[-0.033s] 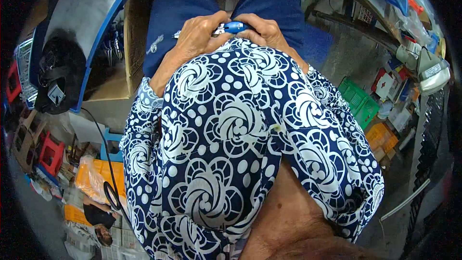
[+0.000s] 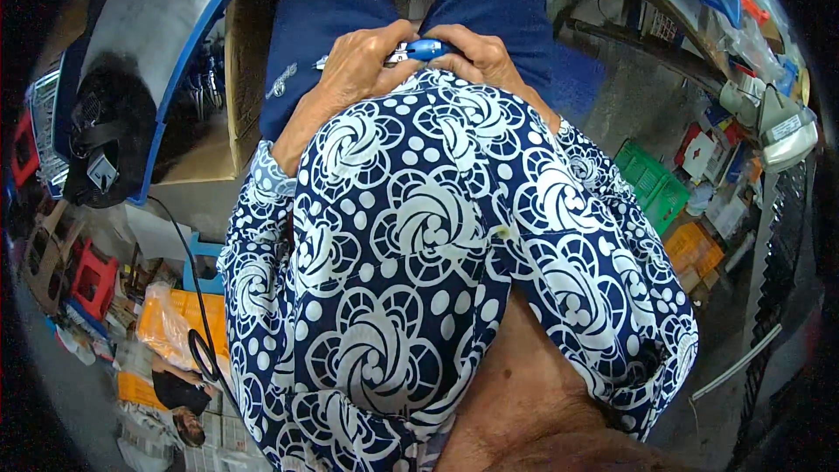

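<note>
A small tool with a rounded blue end and a silvery metal body (image 2: 426,50) lies crosswise over my lap, held between both hands. My left hand (image 2: 363,57) is closed round its metal part, and a short silvery tip pokes out on the far side of that hand. With thumb and fingers, my right hand (image 2: 476,52) grips the blue end. Both hands rest just above the front hem of my patterned shirt, over my blue trousers (image 2: 328,0). My fingers cover much of the tool, so its exact kind cannot be told.
At the left stands a grey tray with a blue rim (image 2: 166,26), with a black bundle (image 2: 109,135) by it. A cardboard box (image 2: 234,79) is beside my left knee. A green crate (image 2: 651,183) lies at right. Behind on the left are a red stool (image 2: 92,280) and another person (image 2: 183,389).
</note>
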Demonstrator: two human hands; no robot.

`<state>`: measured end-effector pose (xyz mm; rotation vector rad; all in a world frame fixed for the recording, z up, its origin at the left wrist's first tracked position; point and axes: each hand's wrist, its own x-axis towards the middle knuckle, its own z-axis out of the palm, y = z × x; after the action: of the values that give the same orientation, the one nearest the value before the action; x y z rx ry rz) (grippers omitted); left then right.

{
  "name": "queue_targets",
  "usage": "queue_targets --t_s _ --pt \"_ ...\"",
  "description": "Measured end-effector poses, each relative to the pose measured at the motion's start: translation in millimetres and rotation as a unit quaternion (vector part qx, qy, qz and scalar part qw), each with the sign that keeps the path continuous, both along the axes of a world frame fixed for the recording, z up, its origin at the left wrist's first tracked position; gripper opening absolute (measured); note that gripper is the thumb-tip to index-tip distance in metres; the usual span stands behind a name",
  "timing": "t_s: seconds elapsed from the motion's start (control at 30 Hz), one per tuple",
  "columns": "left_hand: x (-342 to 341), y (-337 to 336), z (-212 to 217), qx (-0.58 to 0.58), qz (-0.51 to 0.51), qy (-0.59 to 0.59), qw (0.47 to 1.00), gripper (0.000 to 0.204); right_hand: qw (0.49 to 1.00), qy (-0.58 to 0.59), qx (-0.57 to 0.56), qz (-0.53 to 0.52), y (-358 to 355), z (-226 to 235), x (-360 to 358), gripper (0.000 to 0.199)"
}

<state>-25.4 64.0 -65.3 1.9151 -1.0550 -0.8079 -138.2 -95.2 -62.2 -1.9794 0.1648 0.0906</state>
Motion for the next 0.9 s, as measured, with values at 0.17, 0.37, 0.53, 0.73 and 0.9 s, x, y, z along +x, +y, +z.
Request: queue_targets --t_s 0.17,0.37,0.53,0.73,0.9 --pt "-1.8 -1.1 -2.9 -0.012 0.008 0.013 1.000 0.024 1.000 0.002 -0.016 -0.007 0.3 2.8 -0.4 0.027" --pt "-4.4 -0.9 -2.9 -0.015 0.009 0.000 1.000 0.022 1.000 0.010 -0.013 -0.018 1.1 -2.2 -4.2 0.025" --pt "-8.0 1.4 -6.3 -0.039 0.032 -0.015 0.999 0.021 1.000 0.010 0.005 -0.016 2.1 -5.0 -5.1 0.024" --pt "-8.1 -0.6 -5.8 -0.055 0.028 -0.022 0.998 0.023 0.994 -0.067 -0.071 0.048 -3.1 -0.3 -3.5 0.020" --pt "-9.6 0.6 -5.5 -0.061 0.037 -0.036 0.997 0.023 0.999 -0.017 -0.041 0.016 -0.7 1.9 -3.5 0.020"
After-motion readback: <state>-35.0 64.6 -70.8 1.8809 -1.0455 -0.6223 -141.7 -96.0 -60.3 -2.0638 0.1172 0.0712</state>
